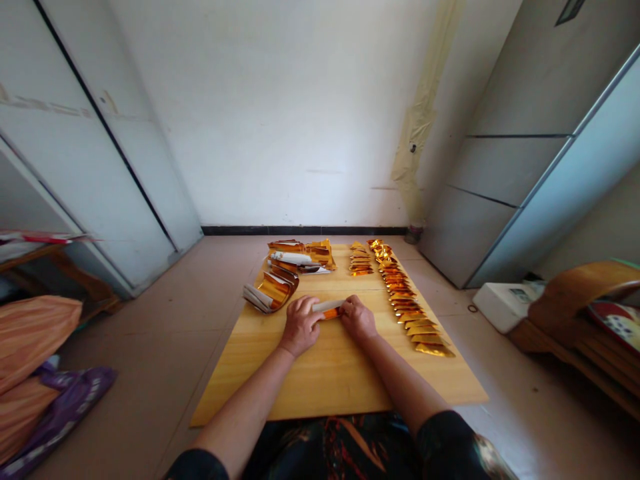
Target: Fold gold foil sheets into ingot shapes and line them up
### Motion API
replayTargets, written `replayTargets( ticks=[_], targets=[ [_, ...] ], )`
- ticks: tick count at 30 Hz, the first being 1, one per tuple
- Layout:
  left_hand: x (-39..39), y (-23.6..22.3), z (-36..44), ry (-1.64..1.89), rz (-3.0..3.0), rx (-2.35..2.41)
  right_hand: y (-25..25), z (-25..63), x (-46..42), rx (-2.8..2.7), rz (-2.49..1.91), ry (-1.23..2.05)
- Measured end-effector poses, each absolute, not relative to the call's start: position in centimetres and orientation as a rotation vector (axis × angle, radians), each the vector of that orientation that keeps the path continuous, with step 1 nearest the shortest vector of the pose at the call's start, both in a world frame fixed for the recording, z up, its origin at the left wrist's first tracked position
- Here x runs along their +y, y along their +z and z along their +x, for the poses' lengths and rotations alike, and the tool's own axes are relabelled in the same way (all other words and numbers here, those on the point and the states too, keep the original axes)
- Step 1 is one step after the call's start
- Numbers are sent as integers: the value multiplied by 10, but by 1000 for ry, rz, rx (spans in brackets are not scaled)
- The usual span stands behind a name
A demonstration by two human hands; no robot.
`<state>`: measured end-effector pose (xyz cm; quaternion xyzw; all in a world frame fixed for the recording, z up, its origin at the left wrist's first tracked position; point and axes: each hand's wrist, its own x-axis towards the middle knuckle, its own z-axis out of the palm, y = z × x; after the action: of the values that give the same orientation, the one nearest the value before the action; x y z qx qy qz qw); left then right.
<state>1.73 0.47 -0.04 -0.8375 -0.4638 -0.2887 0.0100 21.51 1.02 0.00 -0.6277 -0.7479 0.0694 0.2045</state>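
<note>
Left hand (301,325) and right hand (359,319) grip a sheet (331,312), seemingly to steady it. Gold pieces (403,297) overlap, likely saving room

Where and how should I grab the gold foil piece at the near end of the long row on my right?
Pinch the gold foil piece at its pointed right tip, probably best with the right hand from the near right. It narrows there and sticks out past the row, while its far side lies close to the next piece.
</note>
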Motion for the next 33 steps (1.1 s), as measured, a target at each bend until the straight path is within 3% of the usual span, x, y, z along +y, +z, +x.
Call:
replayTargets(
  ticks=[8,15,24,33],
  targets=[
    [7,1,22,-657,-2503,-1759,8,219,7,-2116,-1718,226],
    [2,6,25,-641,-2528,-1638,5,223,3,-2231,-1590,14],
    [15,-13,21,-980,-2781,-1371,1,233,6,-2351,-1365,85],
    [22,-9,18,-1111,-2797,-1699,15,232,7,-2182,-1613,360]
  ],
)
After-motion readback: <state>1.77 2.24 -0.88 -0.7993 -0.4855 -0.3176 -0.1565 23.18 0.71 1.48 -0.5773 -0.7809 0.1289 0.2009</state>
